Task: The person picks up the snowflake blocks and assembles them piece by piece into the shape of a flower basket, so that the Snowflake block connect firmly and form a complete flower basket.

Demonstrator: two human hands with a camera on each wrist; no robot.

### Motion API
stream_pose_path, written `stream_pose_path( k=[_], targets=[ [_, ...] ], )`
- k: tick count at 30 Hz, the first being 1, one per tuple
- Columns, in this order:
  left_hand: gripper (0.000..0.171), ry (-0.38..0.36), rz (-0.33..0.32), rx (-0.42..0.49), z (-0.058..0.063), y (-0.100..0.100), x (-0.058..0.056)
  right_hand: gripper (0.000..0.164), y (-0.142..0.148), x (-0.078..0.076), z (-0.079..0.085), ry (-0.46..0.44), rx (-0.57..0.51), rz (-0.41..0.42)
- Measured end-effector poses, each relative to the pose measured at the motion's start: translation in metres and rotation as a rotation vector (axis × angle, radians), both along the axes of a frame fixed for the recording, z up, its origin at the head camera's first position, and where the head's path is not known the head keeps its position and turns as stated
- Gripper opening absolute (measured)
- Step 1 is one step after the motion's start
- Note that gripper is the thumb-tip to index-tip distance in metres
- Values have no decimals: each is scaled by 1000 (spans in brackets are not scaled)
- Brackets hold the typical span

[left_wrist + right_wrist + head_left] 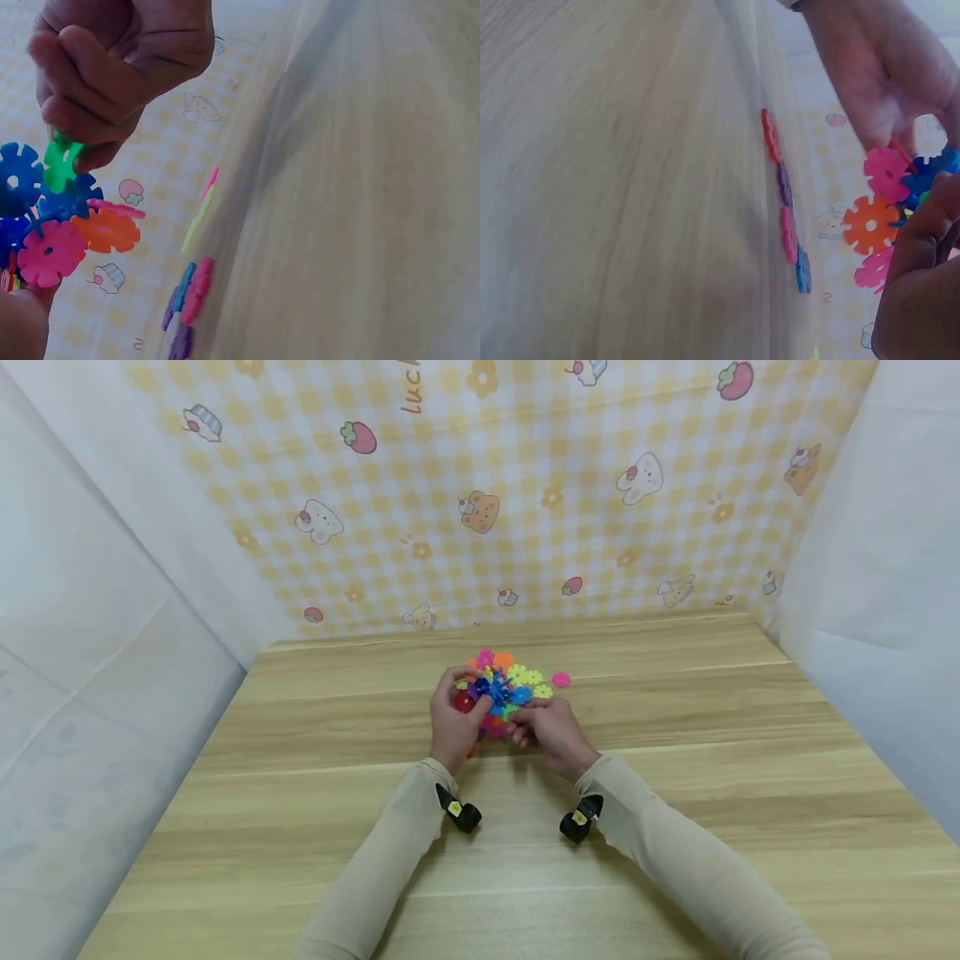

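My left hand (453, 720) grips a cluster of joined plastic snowflake discs (495, 689), raised off the table. Blue, pink and orange discs show in it; one is a pink disc (52, 253), another an orange disc (871, 225). From the right, my right hand (557, 735) pinches a green snowflake disc (60, 161) between thumb and fingers. That green disc is up against the blue discs of the cluster; whether their slots are engaged I cannot tell. In the right wrist view my right fingers cover part of the cluster.
Loose snowflake discs lie on the wooden table (300, 793) behind and beneath the hands, including yellow discs (523, 675) and a lone pink disc (561, 679) to the right. A patterned cloth (420, 510) hangs behind the table, with white sheets (862, 568) at the sides.
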State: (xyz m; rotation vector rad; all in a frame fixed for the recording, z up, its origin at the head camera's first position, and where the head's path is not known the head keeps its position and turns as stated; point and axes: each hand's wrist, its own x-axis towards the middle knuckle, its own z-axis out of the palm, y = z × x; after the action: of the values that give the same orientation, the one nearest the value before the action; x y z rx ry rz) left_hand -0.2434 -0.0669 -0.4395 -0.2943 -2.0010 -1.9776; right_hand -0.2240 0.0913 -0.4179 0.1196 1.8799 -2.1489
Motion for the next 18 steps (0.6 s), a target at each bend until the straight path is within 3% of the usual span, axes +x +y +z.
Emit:
stream_pose_path(
  k=[7,18],
  targets=[
    [31,40,17,-60,4,1,1,11,1,-1,-2,6,-5,-5],
    [30,67,57,-114,3,5,5,14,-2,1,-3,-84,-86,-46]
  ],
)
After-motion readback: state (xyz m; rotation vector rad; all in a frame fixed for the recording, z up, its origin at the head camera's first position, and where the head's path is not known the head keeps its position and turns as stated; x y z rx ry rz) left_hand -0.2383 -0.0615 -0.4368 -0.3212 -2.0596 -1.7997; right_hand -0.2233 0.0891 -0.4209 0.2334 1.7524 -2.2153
